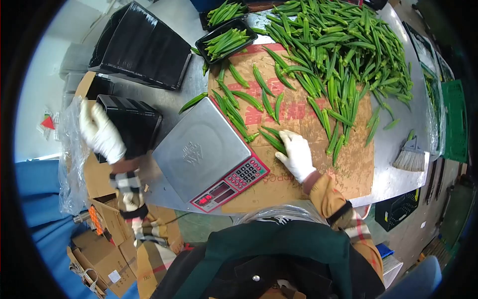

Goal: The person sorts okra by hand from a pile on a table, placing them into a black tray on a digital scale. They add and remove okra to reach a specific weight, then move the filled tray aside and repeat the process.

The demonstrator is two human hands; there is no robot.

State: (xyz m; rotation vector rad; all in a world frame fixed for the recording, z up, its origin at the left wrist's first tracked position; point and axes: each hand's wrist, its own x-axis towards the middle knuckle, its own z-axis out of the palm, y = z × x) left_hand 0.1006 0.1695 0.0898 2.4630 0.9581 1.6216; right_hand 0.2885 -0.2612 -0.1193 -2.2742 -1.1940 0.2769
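My left hand (pixel 103 133), in a white glove, is beside a stack of black plastic trays (pixel 134 117). Its fingers stretch upward, a little blurred, and I see nothing in them. My right hand (pixel 298 157), also gloved in white, is low over the cardboard sheet (pixel 348 174). Its thumb and fingers curl around the ends of a couple of okra pods (pixel 273 140). Between my hands stands a kitchen-style digital scale (pixel 204 144) with a bare metal plate and a red keypad panel. Loose okra lies along the scale's far right edge.
A large okra heap (pixel 343 50) covers the back right. Two filled black trays (pixel 228 42) stand at the back, near a taller black tray stack (pixel 142 45). A brush (pixel 411 155) lies at the right edge. Cardboard boxes (pixel 107 259) and a plastic bag (pixel 72 159) are at left.
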